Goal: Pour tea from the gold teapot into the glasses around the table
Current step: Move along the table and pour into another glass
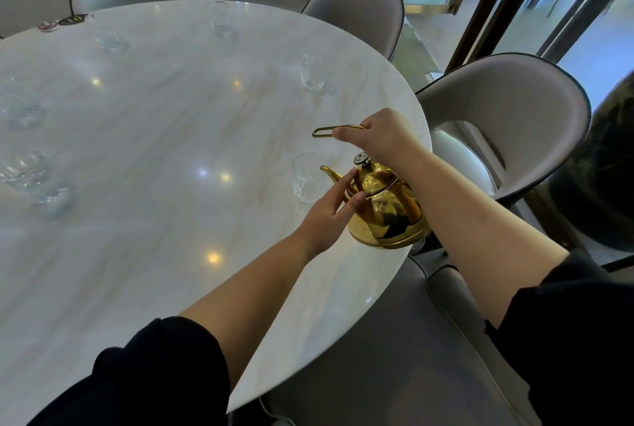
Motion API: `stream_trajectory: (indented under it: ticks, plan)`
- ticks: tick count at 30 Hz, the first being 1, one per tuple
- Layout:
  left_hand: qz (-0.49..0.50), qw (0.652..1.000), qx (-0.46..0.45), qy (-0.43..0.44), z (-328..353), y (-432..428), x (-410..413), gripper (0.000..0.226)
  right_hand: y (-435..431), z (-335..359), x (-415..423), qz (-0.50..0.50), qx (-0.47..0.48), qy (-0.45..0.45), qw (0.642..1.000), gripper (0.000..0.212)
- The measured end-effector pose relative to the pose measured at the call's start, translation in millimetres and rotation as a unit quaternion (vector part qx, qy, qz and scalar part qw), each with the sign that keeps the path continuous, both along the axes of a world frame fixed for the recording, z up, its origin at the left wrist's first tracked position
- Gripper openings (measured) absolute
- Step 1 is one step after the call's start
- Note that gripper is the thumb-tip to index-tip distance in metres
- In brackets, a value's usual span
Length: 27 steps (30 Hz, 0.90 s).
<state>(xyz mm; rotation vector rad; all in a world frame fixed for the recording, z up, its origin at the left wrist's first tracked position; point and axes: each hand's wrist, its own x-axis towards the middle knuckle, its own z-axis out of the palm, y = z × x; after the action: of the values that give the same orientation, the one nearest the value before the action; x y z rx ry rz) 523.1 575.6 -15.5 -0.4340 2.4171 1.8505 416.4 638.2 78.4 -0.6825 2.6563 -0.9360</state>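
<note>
Head view: right hand (384,137) grips the gold teapot (387,216), left hand (329,213) touches it; spout (331,173) points left at near glass (307,178).

Bright glare spots on glossy table (154,137); blurred glasses (25,170) at left; wide-angle bending at edges

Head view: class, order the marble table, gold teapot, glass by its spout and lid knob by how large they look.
1. marble table
2. gold teapot
3. glass by the spout; the teapot is nearer, so that gap is unsure
4. lid knob
</note>
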Motion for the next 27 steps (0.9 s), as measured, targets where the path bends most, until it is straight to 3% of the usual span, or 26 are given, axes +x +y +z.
stream_trajectory:
  ticks: [27]
  plan:
    - [0.016,0.999,0.035,0.003,9.7,3.4,-0.7,0.048,-7.0,5.4,-3.7,0.044,0.058,0.029,0.997,0.052]
